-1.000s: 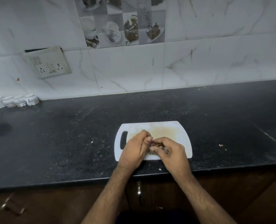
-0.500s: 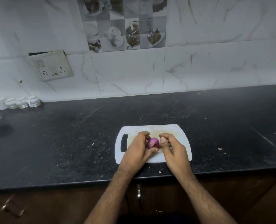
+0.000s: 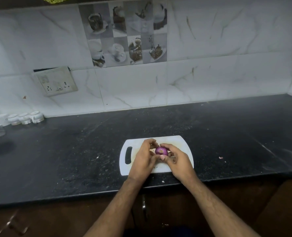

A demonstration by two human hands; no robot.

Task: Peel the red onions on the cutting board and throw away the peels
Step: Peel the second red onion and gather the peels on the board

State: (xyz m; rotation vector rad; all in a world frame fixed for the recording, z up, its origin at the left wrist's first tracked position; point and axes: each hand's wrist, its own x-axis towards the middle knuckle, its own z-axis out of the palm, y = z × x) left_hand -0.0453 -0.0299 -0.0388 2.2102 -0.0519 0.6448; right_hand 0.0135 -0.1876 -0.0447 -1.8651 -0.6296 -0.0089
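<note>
Both hands meet at lower centre of the frame over the white board [image 3: 184, 142]: the left hand [image 3: 144, 159] and right hand [image 3: 177, 159] curl their fingers round one purple onion [image 3: 161, 150], held between them just above the board. The board lies on the black table [image 3: 73, 151]. White cups [image 3: 24, 118] stand at the left edge by the wall

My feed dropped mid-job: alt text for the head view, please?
Both hands, left hand and right hand, hold one red onion over a white cutting board on a dark counter. White cups stand far left.
</note>
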